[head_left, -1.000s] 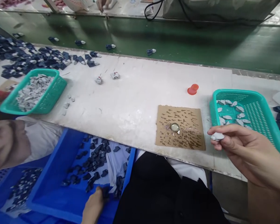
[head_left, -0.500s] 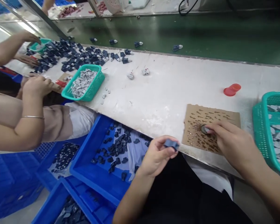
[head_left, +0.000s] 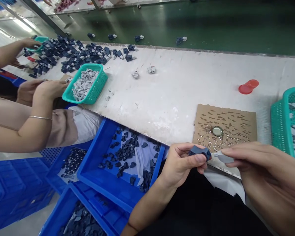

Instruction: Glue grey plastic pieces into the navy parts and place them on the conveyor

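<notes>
My left hand pinches a dark blue plastic part over the table's front edge. Between the thumb and fingers of my right hand is a light grey plastic piece, its narrow end pointing at the blue part. The two pieces are very close; whether they touch I cannot tell. Just beyond my hands lies a brown cardboard sheet dotted with wet, glossy drops. On it rests a bottle cap, its hollow side up.
Green baskets of grey pieces stand right and left. A red cup-like object sits behind the cardboard. Blue crates hold dark parts below. A co-worker's arm is at left; a green belt carries several assembled pieces.
My right hand has lifted the grey piece off the bottle cap and brought it toward me, beside the blue part. My left hand has moved right with the blue part.
</notes>
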{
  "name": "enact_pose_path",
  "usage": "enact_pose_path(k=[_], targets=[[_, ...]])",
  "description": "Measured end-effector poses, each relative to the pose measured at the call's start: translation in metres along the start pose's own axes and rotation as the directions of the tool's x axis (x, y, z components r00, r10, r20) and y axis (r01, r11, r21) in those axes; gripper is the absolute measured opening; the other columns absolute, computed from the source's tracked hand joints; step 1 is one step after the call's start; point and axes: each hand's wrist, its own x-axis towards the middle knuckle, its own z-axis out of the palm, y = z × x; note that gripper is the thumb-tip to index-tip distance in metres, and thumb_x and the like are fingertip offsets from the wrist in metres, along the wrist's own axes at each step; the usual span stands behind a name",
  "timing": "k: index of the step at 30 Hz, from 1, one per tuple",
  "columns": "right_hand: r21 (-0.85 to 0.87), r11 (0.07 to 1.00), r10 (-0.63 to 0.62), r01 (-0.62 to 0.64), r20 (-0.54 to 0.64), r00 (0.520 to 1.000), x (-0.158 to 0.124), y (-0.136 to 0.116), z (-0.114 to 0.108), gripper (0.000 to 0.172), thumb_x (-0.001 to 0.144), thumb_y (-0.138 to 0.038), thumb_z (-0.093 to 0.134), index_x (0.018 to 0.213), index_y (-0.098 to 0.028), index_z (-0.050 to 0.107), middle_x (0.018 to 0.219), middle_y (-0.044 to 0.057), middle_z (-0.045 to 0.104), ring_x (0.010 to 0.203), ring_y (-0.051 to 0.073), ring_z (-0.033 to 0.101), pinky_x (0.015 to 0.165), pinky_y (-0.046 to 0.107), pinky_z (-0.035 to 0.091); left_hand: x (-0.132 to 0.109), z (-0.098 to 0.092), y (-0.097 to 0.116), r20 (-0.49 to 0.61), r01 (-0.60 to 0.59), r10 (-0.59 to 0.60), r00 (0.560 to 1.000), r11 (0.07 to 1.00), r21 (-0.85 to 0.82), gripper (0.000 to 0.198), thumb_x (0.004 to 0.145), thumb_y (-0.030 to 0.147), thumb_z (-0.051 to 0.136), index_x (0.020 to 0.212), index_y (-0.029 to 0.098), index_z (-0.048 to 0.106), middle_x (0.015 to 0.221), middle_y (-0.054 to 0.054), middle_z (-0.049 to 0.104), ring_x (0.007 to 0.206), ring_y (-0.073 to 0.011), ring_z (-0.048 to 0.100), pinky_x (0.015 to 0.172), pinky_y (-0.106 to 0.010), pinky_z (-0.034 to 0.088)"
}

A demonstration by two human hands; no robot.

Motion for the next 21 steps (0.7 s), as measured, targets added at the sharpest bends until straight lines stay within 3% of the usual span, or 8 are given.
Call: enact_pose_path(k=[2, 4, 7, 10, 14, 17, 19, 21], targets=[[-0.012, 0.998, -0.056, 0.056, 0.041, 0.998, 0.007, -0.009, 0.001, 0.040, 0.096, -0.002, 0.057, 0.125, -0.028, 0.067, 0.108, -0.001, 0.077, 0.090, 0.013, 0.075, 0.090, 0.021, 0.061, -0.002, 0.003, 0.000, 0.002, -0.003, 0.003, 1.000, 1.000, 0.007, 0.043, 0.055, 0.046, 0.103, 0.074, 0.015, 0.079, 0.052, 0.002, 0.063, 0.043, -0.0079, 0.055, 0.042, -0.019, 0.043], [-0.032, 0.999, -0.033, 0.034, 0.038, 0.999, 0.010, -0.017, 0.006, 0.039, 0.097, 0.001, 0.054, 0.125, -0.024, 0.066, 0.108, 0.002, 0.076, 0.094, 0.014, 0.075, 0.091, 0.026, 0.062, -0.002, 0.006, 0.001, -0.016, -0.015, 0.015, 1.000, 1.000, 0.019, 0.038, 0.057, 0.042, 0.103, 0.075, 0.016, 0.081, 0.050, 0.003, 0.060, 0.043, -0.0067, 0.053, 0.042, -0.018, 0.041], [-0.052, 0.998, 0.036, -0.043, -0.128, 0.991, 0.010, -0.020, 0.020, 0.042, 0.096, 0.004, 0.055, 0.119, -0.027, 0.070, 0.100, 0.000, 0.078, 0.090, 0.016, 0.076, 0.083, 0.028, 0.063, 0.000, 0.010, 0.008, -0.037, -0.022, 0.025, 0.999, 0.997, 0.069, 0.032, 0.058, 0.036, 0.103, 0.076, 0.017, 0.083, 0.053, 0.003, 0.062, 0.044, -0.0048, 0.050, 0.042, -0.018, 0.038], [-0.080, 0.995, 0.034, -0.061, -0.299, 0.954, 0.009, -0.011, 0.035, 0.043, 0.093, 0.007, 0.058, 0.113, -0.027, 0.074, 0.093, -0.002, 0.079, 0.083, 0.016, 0.075, 0.078, 0.028, 0.062, 0.004, 0.014, 0.015, -0.021, -0.005, 0.008, 1.000, 0.992, 0.130, 0.029, 0.059, 0.029, 0.103, 0.078, 0.017, 0.085, 0.058, 0.002, 0.065, 0.049, -0.0048, 0.050, 0.047, -0.018, 0.040], [-0.079, 0.997, -0.002, -0.025, -0.319, 0.948, 0.011, 0.014, 0.036, 0.038, 0.094, 0.006, 0.060, 0.114, -0.023, 0.074, 0.097, -0.001, 0.080, 0.089, 0.013, 0.076, 0.088, 0.024, 0.060, 0.023, 0.017, 0.026, 0.008, 0.060, -0.066, 0.998, 0.955, 0.289, 0.028, 0.064, 0.032, 0.100, 0.084, 0.018, 0.086, 0.066, 0.000, 0.070, 0.055, -0.0067, 0.056, 0.055, -0.020, 0.047], [-0.101, 0.990, 0.072, -0.103, -0.268, 0.961, 0.007, 0.040, 0.009, 0.029, 0.101, -0.011, 0.065, 0.126, -0.024, 0.071, 0.111, 0.001, 0.081, 0.098, 0.016, 0.078, 0.092, 0.028, 0.062, 0.072, 0.022, 0.050, 0.079, 0.078, -0.163, 0.983, 0.776, 0.626, 0.034, 0.072, 0.041, 0.096, 0.095, 0.019, 0.087, 0.082, -0.006, 0.079, 0.071, -0.0137, 0.069, 0.072, -0.027, 0.058], [-0.221, 0.938, 0.197, -0.268, -0.296, 0.935, -0.001, 0.062, -0.017, 0.034, 0.105, -0.029, 0.063, 0.139, -0.026, 0.066, 0.121, 0.003, 0.079, 0.103, 0.023, 0.078, 0.089, 0.037, 0.063, 0.127, 0.035, 0.077, 0.077, -0.030, -0.063, 0.995, 0.553, 0.833, 0.030, 0.079, 0.039, 0.090, 0.101, 0.019, 0.086, 0.095, -0.010, 0.083, 0.084, -0.0173, 0.074, 0.084, -0.032, 0.060], [-0.334, 0.842, 0.306, -0.423, -0.350, 0.885, -0.012, 0.088, -0.042, 0.038, 0.108, -0.040, 0.054, 0.141, -0.026, 0.065, 0.122, 0.008, 0.078, 0.104, 0.032, 0.077, 0.085, 0.047, 0.063, 0.194, 0.059, 0.106, 0.075, -0.121, 0.142, 0.987, 0.355, 0.927, 0.024, 0.087, 0.035, 0.085, 0.102, 0.016, 0.084, 0.103, -0.012, 0.083, 0.091, -0.0182, 0.075, 0.093, -0.035, 0.059]])
